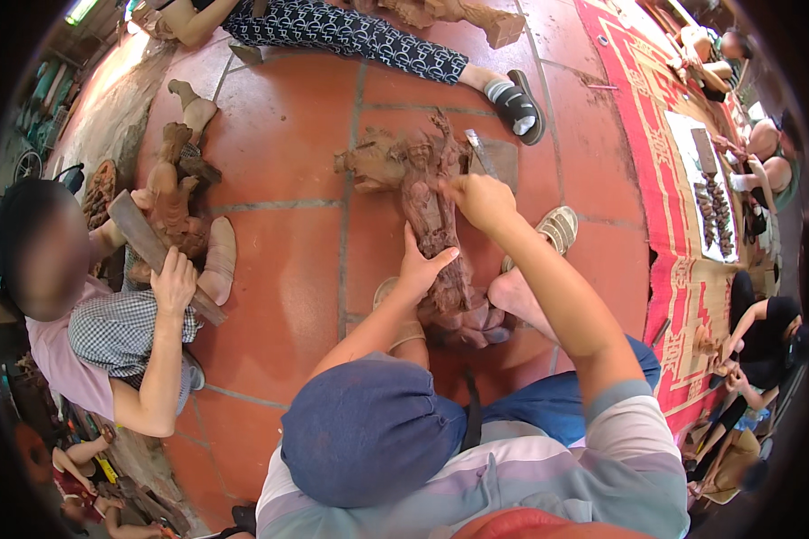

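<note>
My left hand (422,269) is wrapped around the lower part of a carved wooden figure (420,193), thumb along one side and fingers on the other, in a firm-looking grip. The figure lies between my feet, its head pointing away from me and its lower end by a lumpy reddish-brown mass (472,328). My right hand (483,202) is at the figure's upper right side, fingers bent inward; I cannot tell how tightly they are closed or whether they have hold of anything.

Just beyond that hand, a flat, narrow tool (483,153) with a pale end shows against a brown wooden block (503,163). To the left of the figure's upper part is a rough brown carving (373,162), and my right sandal (559,230) is on the terracotta tile floor (279,287).

Across from me, a person in dark patterned trousers (351,45) has a leg stretched out, ending in a black sandal (518,106). On my left, a co-worker in a pink top (81,364) grips a long flat piece of wood (139,229). On my right, a white sheet (683,148) bearing small dark pieces (706,216) lies on a red and tan patterned mat (634,162)
</note>
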The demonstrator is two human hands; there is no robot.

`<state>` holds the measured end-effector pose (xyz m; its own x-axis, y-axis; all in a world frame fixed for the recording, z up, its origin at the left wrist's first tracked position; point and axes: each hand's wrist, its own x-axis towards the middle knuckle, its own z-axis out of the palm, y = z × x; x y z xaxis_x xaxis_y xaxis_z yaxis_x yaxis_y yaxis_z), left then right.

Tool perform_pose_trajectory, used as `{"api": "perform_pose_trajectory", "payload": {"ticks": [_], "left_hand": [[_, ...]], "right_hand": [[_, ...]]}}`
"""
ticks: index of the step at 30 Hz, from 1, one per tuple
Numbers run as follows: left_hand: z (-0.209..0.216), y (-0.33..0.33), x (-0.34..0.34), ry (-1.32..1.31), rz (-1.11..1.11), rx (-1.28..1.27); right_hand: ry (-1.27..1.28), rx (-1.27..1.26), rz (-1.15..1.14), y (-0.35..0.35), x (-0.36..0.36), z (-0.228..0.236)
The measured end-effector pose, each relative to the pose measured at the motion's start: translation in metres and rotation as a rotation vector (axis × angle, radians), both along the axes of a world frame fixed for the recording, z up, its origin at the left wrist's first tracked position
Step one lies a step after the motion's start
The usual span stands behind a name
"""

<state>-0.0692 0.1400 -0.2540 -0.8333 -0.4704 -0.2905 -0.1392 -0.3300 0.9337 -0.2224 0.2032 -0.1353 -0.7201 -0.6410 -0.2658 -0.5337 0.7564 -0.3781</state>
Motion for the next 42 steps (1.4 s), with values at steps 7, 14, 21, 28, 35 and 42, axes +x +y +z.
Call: {"api": "perform_pose_trajectory", "payload": {"ticks": [7, 14, 21, 28, 35, 42], "left_hand": [[0.001, 0.002, 0.0, 0.011, -0.013, 0.049], [0.016, 0.0, -0.002, 0.022, -0.011, 0.031], [-0.004, -0.003, 0.0, 0.043, 0.004, 0.006], [0.006, -0.001, 0.0, 0.01, -0.026, 0.004], [0.018, 0.007, 0.001, -0.002, -0.029, 0.05], [0.006, -0.002, 0.003, 0.01, -0.032, -0.02]], "right_hand": [[0.127, -0.083, 0.068, -0.015, -0.013, 0.004], [0.181, 0.163, 0.324, -0.028, -0.009, 0.015], [0.077, 0.15, 0.271, -0.009, 0.001, 0.018], [0.353, 0.234, 0.316, -0.022, 0.006, 0.001], [0.218, 0.06, 0.257, -0.02, -0.014, 0.006], [-0.267, 0.118, 0.293, 0.029, -0.018, 0.024]]}}
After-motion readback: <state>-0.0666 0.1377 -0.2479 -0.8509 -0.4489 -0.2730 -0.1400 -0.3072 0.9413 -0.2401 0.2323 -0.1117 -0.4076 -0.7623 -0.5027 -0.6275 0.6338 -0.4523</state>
